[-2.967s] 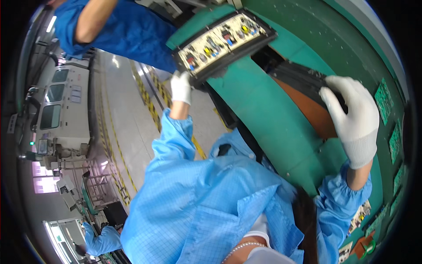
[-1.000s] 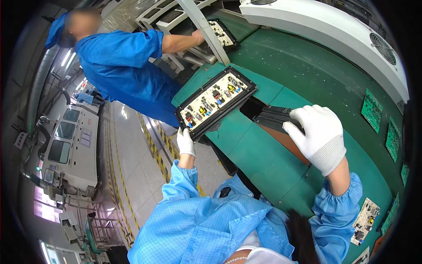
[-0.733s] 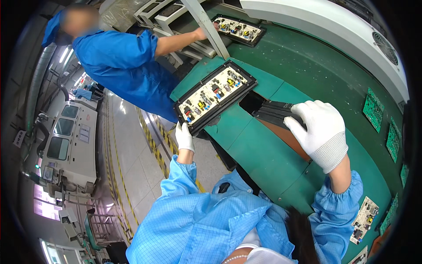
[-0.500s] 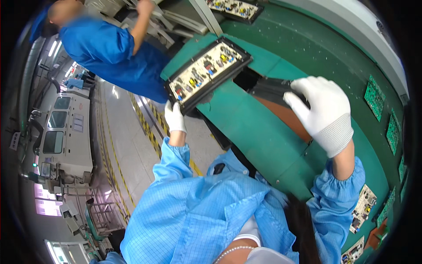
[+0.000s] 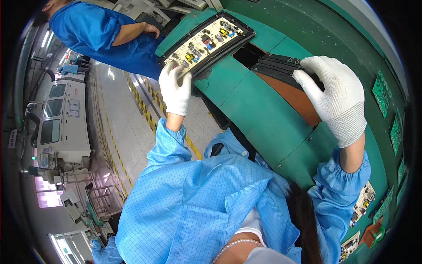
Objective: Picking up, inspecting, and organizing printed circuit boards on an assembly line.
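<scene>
A cream circuit board (image 5: 209, 39) studded with components lies in a black frame (image 5: 215, 56) on the green bench. My left hand (image 5: 175, 91), in a white glove, has its fingers bent over the board's left end, pinching at the edge; its fingertips are partly hidden there. To the right, several black frames (image 5: 279, 66) sit stacked beside a dark opening in the bench. My right hand (image 5: 336, 97), also gloved in white, is closed round the right end of that stack, thumb on the near side and fingers on the far side.
A person in blue (image 5: 101, 35) stands at the far left, beyond the bench (image 5: 259, 119). Green circuit boards (image 5: 381, 93) line the darker strip at right. More cream boards (image 5: 364, 202) lie beside my right sleeve. A white machine (image 5: 66, 119) stands across the floor.
My left hand has shifted from the frame's near corner up onto the board's left end. My right hand stays at the black stack. The other person's raised arm has come down.
</scene>
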A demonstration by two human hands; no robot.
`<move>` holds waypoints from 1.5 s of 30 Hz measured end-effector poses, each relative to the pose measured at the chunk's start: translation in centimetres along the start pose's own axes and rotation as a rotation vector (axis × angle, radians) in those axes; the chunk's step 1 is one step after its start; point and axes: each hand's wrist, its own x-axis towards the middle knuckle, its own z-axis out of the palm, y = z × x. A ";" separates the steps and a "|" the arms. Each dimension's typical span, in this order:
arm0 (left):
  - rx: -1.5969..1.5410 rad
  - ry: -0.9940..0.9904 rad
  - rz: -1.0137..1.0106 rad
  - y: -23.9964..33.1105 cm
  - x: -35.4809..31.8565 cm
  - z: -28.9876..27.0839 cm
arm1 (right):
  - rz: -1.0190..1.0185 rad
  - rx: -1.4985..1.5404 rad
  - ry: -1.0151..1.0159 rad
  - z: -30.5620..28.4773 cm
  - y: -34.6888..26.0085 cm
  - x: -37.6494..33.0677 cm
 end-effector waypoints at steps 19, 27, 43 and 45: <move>0.211 -0.300 0.289 2.6 5.6 6.4 | -0.021 0.013 -0.005 -0.1 0.3 -0.1; 0.155 -0.262 0.446 5.5 9.2 9.9 | -0.009 -0.026 -0.053 -0.1 0.3 0.1; 0.085 -0.252 0.335 7.0 7.5 11.2 | -0.019 0.039 -0.031 -0.3 0.1 0.2; 0.091 -0.214 0.313 5.7 6.8 9.0 | 0.029 0.027 -0.047 -0.3 0.0 0.3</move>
